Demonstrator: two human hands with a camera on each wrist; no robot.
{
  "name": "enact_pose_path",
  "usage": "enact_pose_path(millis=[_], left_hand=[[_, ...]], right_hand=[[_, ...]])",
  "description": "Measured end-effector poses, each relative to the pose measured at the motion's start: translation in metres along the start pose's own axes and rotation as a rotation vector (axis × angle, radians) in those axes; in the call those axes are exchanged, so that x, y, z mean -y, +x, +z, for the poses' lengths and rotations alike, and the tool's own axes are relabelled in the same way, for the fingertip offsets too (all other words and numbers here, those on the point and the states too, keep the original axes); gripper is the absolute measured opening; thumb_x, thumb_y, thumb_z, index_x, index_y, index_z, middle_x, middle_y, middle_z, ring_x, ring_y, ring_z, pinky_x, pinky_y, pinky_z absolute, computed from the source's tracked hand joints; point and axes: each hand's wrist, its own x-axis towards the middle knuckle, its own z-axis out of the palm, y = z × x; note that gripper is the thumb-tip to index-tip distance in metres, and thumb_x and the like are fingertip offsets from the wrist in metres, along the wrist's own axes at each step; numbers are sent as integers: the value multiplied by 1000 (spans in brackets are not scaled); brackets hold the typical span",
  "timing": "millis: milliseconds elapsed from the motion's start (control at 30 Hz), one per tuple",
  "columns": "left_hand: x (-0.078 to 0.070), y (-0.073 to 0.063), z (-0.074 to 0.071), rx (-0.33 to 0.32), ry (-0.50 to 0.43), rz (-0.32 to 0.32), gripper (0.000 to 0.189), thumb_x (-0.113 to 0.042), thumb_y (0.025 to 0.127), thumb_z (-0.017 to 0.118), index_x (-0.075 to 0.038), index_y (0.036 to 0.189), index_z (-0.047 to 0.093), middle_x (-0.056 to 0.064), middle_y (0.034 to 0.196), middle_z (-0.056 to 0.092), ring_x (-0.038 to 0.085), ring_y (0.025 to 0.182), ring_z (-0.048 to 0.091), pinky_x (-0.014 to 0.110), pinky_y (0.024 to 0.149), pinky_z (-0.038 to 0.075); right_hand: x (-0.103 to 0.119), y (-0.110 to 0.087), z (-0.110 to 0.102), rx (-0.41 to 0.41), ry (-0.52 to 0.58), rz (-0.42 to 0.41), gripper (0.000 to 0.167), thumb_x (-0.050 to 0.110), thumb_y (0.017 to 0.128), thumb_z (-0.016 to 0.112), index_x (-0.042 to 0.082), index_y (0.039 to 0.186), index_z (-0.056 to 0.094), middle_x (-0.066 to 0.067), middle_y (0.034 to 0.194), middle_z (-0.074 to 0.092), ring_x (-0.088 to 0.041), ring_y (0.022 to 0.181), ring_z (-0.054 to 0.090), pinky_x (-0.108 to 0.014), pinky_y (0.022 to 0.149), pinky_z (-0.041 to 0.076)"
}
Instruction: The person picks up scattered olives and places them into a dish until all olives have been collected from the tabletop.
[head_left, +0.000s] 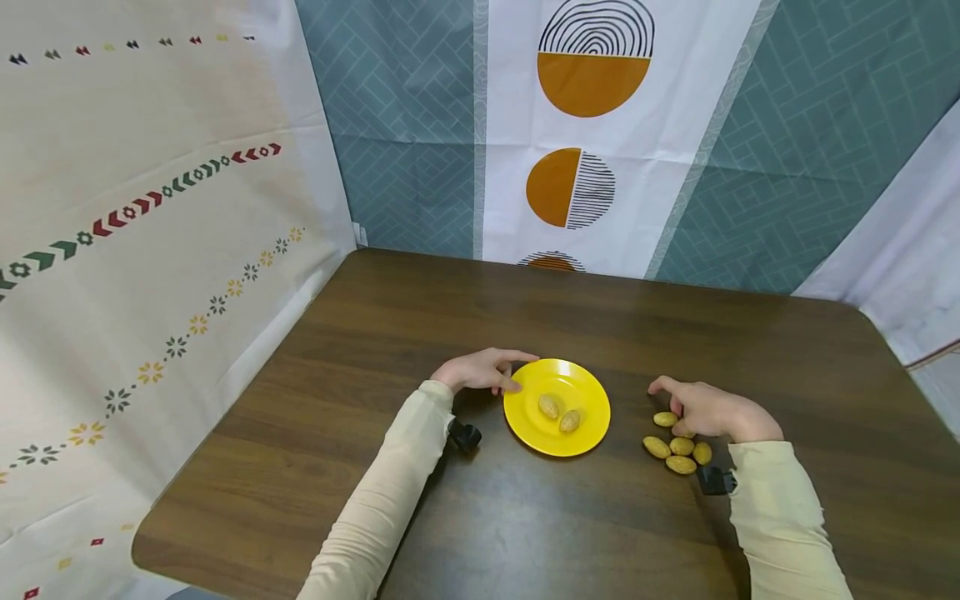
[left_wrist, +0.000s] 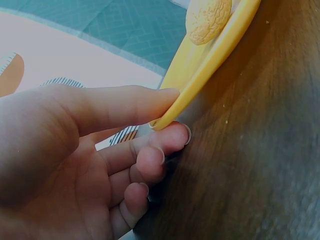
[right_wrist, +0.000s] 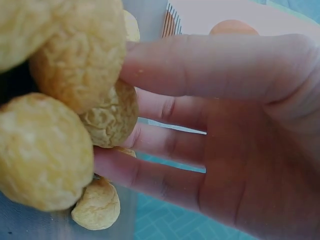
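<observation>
A yellow plate (head_left: 525,425) lies on the table with two small, wrinkled potatoes (head_left: 570,421) on it. My left hand (head_left: 483,369) pinches its left rim, thumb on top and fingertips underneath. One potato (left_wrist: 207,22) shows near that rim in the left wrist view. To the right of the plate lies a group of several similar potatoes (head_left: 681,464). Over the far side of this group is my right hand (head_left: 712,410), its fingers extended. In the right wrist view the thumb and fingers reach in among the potatoes (right_wrist: 45,155), which hide the fingertips.
The brown wooden table (head_left: 300,467) has rounded corners. Patterned cloths (head_left: 405,125) hang behind it and along its left side. A small black device (head_left: 465,435) is strapped at the left wrist and another (head_left: 716,480) at the right.
</observation>
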Motion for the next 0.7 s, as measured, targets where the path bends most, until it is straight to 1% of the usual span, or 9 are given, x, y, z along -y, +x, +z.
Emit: enact_pose_path(millis=[133,233,367,467,567,700], left_hand=[[0,1,0,2,7,9,59,-21,91,66,-31,145,44,3,74,51,16,64,49,24,66,44],[0,2,0,1,14,15,59,-21,91,65,-32,145,44,3,73,51,16,64,49,24,66,43],[1,3,0,-2,14,16,59,-21,91,66,-31,145,45,3,73,51,16,64,49,24,65,43],[0,2,-1,-2,13,16,59,-20,91,66,-31,145,45,3,73,51,16,63,49,23,65,43],[-1,1,-1,-3,10,10,58,-20,91,65,-31,145,45,3,73,50,16,63,49,24,66,44],[-2,-1,0,-3,18,1,58,-22,92,65,-31,145,44,2,71,49,16,62,48,25,68,44]], right_hand=[[0,-2,-2,-23,-21,-40,56,-4,81,66,1,131,41,-11,92,52,-18,71,50,-31,66,46],[1,-5,-5,-67,-57,-88,49,-2,82,67,0,126,45,-10,91,52,-18,72,49,-30,63,45],[3,-7,-7,-155,-126,-160,28,2,82,70,2,107,56,-7,90,53,-17,78,50,-29,64,45],[6,-8,-9,-219,-156,-201,17,3,81,71,7,90,58,-3,87,52,-15,78,49,-27,66,44],[8,-9,-10,-264,-156,-230,18,3,80,72,10,83,56,1,83,49,-13,74,47,-25,64,42],[12,-10,-12,-334,-158,-234,20,2,81,71,9,85,53,0,82,47,-13,73,45,-25,64,39]])
